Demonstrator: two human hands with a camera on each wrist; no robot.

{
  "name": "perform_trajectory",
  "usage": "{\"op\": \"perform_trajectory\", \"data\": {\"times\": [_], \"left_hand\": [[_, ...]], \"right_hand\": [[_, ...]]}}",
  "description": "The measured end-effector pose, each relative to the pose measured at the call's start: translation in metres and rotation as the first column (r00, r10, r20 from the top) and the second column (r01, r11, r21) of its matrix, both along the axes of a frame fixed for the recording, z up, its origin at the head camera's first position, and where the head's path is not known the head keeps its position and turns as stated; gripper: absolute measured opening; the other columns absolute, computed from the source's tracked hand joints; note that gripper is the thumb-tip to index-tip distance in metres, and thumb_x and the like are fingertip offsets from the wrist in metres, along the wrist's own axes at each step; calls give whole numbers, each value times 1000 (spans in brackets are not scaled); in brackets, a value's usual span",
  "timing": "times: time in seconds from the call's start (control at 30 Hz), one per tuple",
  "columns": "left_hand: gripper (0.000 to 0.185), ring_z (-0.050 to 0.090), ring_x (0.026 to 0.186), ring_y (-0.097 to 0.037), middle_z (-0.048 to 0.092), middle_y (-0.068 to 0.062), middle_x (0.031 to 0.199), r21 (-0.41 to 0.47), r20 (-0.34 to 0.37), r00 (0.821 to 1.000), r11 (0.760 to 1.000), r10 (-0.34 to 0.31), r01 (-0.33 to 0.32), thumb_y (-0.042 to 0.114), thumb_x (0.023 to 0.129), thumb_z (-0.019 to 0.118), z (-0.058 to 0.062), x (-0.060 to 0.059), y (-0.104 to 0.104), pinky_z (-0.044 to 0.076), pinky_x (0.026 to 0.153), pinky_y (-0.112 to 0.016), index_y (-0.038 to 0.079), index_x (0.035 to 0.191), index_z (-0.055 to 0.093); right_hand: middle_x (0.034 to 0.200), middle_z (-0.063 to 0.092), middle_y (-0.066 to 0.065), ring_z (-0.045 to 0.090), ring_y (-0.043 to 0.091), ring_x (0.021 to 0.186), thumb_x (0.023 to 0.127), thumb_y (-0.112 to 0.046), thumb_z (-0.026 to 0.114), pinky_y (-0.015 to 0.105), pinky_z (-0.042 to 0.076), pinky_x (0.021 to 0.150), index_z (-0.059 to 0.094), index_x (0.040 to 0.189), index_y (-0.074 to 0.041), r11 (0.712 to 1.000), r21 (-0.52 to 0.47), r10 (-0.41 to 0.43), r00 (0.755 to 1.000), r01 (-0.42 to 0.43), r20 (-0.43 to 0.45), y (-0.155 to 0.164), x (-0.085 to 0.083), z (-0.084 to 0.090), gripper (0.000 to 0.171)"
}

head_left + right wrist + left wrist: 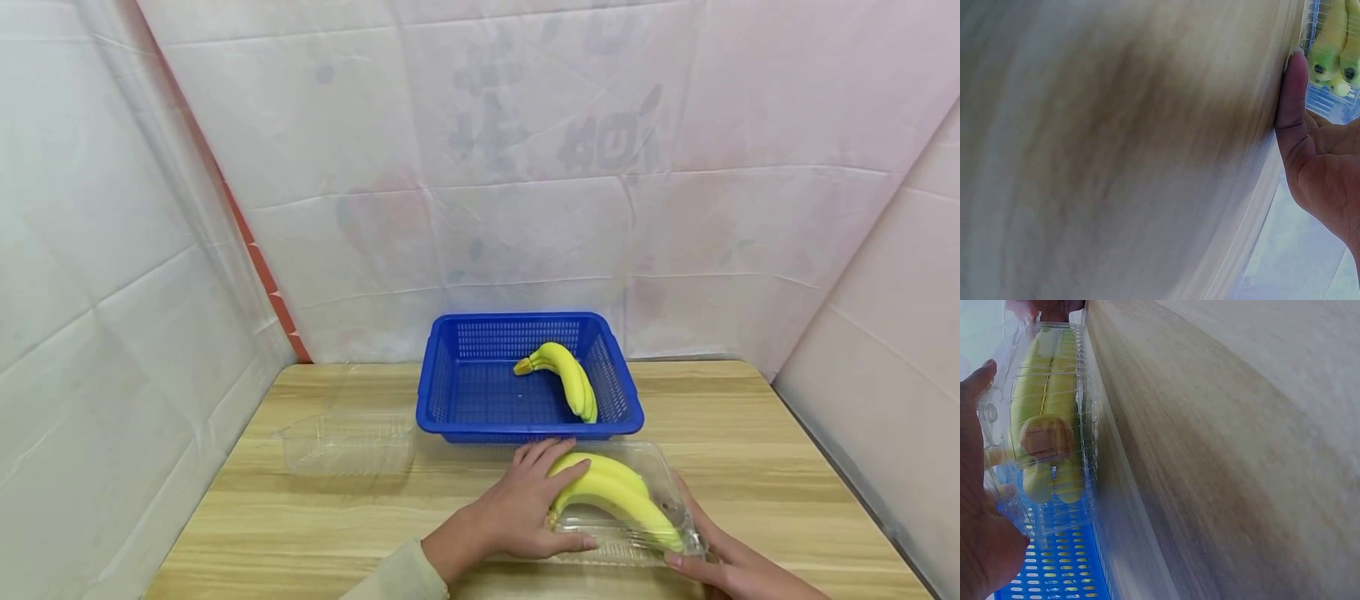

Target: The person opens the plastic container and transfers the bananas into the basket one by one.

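A clear plastic box (630, 548) lies on the table with a bunch of yellow bananas (615, 492) inside, their stem end to the left. My left hand (517, 504) rests over the box's left end, fingers spread across the top and thumb near the front side. At the opposite end, my right hand (723, 550) holds the box's right end, with the thumb at the front corner and the fingers along the far side. The left wrist view shows the banana stem (1047, 437) through the ribbed plastic wall. Part of the right hand's fingers is hidden.
Behind the box stands a blue perforated basket (431, 392) with another banana bunch (573, 383) inside. A second clear plastic container (345, 446) sits on the wooden table (300, 533) to the left. Pale sheeting (525, 233) encloses the back and sides.
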State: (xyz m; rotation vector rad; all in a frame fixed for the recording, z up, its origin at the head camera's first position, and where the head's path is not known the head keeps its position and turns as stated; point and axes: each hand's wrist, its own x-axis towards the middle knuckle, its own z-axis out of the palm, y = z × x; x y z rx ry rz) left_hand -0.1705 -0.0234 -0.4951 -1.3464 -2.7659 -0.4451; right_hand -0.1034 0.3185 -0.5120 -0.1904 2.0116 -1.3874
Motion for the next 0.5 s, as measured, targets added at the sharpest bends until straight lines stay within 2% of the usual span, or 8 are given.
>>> {"op": "perform_trajectory", "data": {"times": [0.1, 0.2, 0.3, 0.4, 0.43, 0.5], "left_hand": [[92, 27, 164, -25, 26, -4, 178, 3, 8, 1000, 1000, 5, -5, 82, 95, 51, 0, 1, 0, 34, 129, -57, 33, 170, 30], [91, 27, 164, -26, 25, -4, 178, 4, 10, 1000, 1000, 10, -10, 81, 96, 52, 0, 1, 0, 33, 129, -58, 32, 169, 30], [91, 26, 165, -26, 25, -4, 179, 2, 12, 1000, 1000, 13, -13, 81, 96, 51, 0, 1, 1, 33, 129, -59, 32, 170, 30], [90, 26, 165, -27, 25, -5, 179, 0, 23, 1000, 1000, 13, -13, 81, 96, 50, 0, 0, 2, 33, 129, -60, 32, 169, 30], [90, 26, 165, -27, 25, -5, 179, -1, 27, 1000, 1000, 14, -14, 81, 96, 50, 0, 0, 2, 33, 129, -60, 32, 169, 30], [90, 26, 165, -27, 25, -4, 179, -1, 36, 999, 1000, 14, -14, 81, 96, 50, 1, 0, 2, 33, 129, -60, 32, 169, 30]], "right_hand": [[170, -41, 19, -26, 55, 154, 112, -28, 53, 84, 4, 119, -36, 155, -55, 1000, -12, 2, 1000, -1, 18, -1, 0, 0, 102], [171, -40, 17, -24, 54, 154, 112, -30, 54, 78, 14, 121, -35, 153, -58, 1000, -4, -2, 1000, 2, 28, -2, 0, 1, 102], [170, -40, 21, -23, 57, 153, 112, -29, 54, 74, 24, 120, -35, 154, -57, 1000, -18, -9, 999, 10, 35, -2, 0, 1, 102], [171, -38, 24, -19, 58, 152, 112, -29, 53, 62, 36, 118, -35, 156, -54, 1000, -17, -18, 999, 19, 41, 0, 1, 0, 101], [170, -38, 25, -17, 58, 152, 112, -28, 53, 53, 40, 117, -35, 156, -53, 999, -26, -20, 999, 21, 47, 0, 1, 0, 101], [170, -37, 26, -16, 58, 151, 113, -27, 52, 50, 42, 115, -35, 157, -51, 999, -31, -16, 999, 17, 44, 1, 1, 0, 101]]}}
